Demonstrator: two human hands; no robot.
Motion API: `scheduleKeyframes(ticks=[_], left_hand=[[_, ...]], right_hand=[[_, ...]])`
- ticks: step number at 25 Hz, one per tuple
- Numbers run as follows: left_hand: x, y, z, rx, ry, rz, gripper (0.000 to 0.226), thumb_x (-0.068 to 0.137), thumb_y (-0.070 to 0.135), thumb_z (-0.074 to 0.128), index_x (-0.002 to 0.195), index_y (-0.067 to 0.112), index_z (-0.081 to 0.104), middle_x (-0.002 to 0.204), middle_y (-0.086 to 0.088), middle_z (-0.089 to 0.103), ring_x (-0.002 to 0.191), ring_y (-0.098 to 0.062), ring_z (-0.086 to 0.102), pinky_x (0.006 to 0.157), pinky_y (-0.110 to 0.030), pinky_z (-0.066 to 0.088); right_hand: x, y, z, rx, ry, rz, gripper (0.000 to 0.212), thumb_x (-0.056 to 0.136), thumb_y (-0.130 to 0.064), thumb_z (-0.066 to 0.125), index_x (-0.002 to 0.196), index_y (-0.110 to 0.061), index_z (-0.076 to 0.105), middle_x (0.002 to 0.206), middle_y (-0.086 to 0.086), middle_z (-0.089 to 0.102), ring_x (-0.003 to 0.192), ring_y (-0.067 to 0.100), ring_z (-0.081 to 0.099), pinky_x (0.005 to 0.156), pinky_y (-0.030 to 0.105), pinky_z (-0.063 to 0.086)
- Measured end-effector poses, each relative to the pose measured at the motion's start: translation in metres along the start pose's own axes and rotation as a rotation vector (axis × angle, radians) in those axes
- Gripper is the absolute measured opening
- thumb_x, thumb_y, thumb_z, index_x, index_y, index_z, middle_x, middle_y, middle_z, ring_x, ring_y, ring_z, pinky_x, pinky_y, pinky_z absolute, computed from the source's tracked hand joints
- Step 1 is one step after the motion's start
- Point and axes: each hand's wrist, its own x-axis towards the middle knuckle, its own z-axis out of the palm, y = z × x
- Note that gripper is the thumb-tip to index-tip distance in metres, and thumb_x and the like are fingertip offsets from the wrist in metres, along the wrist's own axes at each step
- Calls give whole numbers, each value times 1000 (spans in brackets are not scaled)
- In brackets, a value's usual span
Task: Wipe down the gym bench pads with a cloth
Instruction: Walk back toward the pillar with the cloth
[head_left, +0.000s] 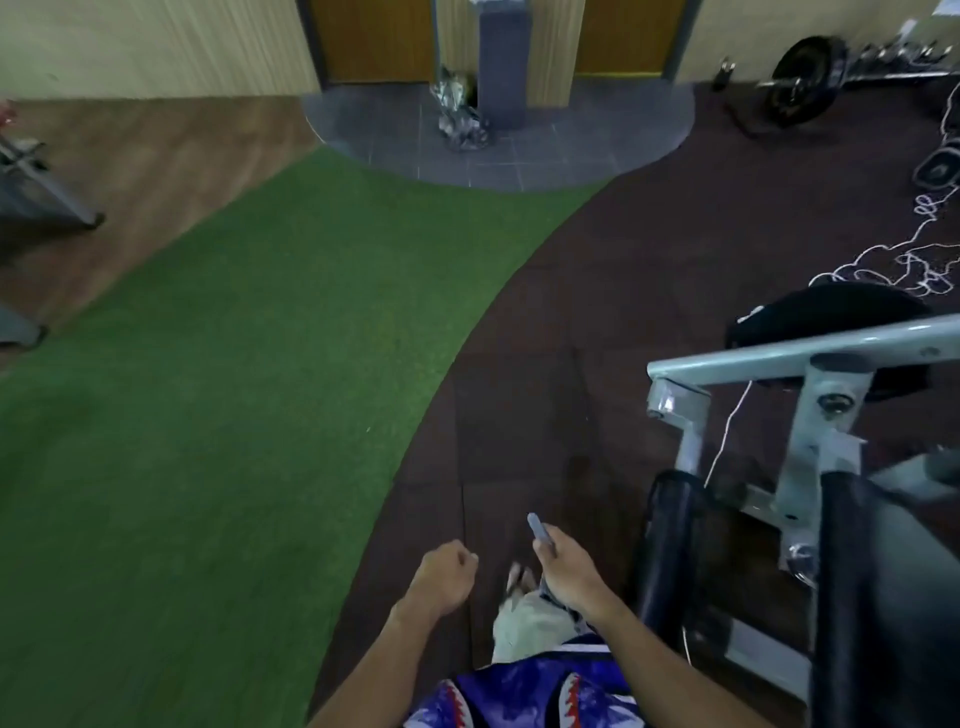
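Right hand grips a grey cloth, low over the dark rubber floor; left hand curls into an empty fist. Black bench pads stand just right.

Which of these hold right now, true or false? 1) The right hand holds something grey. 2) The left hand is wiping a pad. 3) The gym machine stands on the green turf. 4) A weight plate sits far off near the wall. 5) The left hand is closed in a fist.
1) True: the right hand is shut in a grip on a grey item, likely the cloth, though blur hides detail.
2) False: the left hand hangs in the air over the dark rubber floor, touching no pad.
3) False: the gym machine stands on the dark rubber floor, to the right of the green turf.
4) True: a weight plate sits near the far wall.
5) True: it is closed and looks empty.
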Motion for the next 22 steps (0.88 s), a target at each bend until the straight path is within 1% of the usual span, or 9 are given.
scheduleKeyframes(ticks=[2,3,5,6,11,14,17,18,22], left_hand=[[68,46,-38,-11,-18,2,34,99,30,45,113,7,64,117,-10,69,107,-23,64,90,-28,47],[104,70,-57,-11,-13,2,33,99,30,45,113,7,64,118,-10,69,108,-23,64,90,-29,47],[171,117,-98,-28,-1,-20,33,100,30,45,114,7,64,119,-10,69,111,-24,63,93,-30,47],[195,142,-120,-39,2,-17,33,100,29,44,115,7,64,119,-10,69,111,-25,63,93,-30,46],[343,262,-234,-71,44,-43,30,99,29,45,111,9,65,113,-10,70,105,-27,66,86,-28,47],[442,301,-294,-42,46,-52,37,93,40,42,110,18,66,115,-9,71,111,-31,63,100,-35,49],[541,354,-377,-20,39,-12,35,96,37,44,113,15,66,117,-11,70,110,-31,63,100,-38,50],[568,373,-409,-20,24,2,35,99,32,44,115,10,64,118,-11,69,109,-30,64,97,-35,51],[672,439,-524,22,26,18,37,102,28,42,121,2,61,122,-15,68,111,-29,65,97,-34,52]], right_hand=[[73,-43,-36,7,9,19,38,105,-33,36,134,-17,53,105,5,66,90,15,64,74,17,42],[110,-64,-57,16,3,27,32,105,-32,35,121,-17,58,99,2,65,87,14,63,74,18,43],[173,-113,-100,-6,-20,29,23,105,-25,35,96,-17,54,77,-5,54,65,3,53,58,9,40],[199,-140,-121,-31,-16,25,21,105,-23,35,95,-17,52,73,-7,50,62,2,49,53,9,38],[359,-270,-217,-126,-21,-15,21,105,-30,36,105,-17,52,80,-8,50,69,4,47,61,25,36],[448,-337,-252,-144,-12,-31,29,105,-29,37,116,-8,55,91,1,56,77,12,51,62,25,36],[550,-416,-289,-121,19,-40,25,105,-27,37,113,-10,54,87,0,54,77,12,50,67,30,37],[582,-445,-302,-102,29,-43,24,105,-27,37,114,-12,54,84,-3,52,74,10,48,69,30,37],[687,-558,-354,-101,16,-97,42,106,-25,36,146,-14,41,77,-16,45,64,-1,44,53,11,35]])
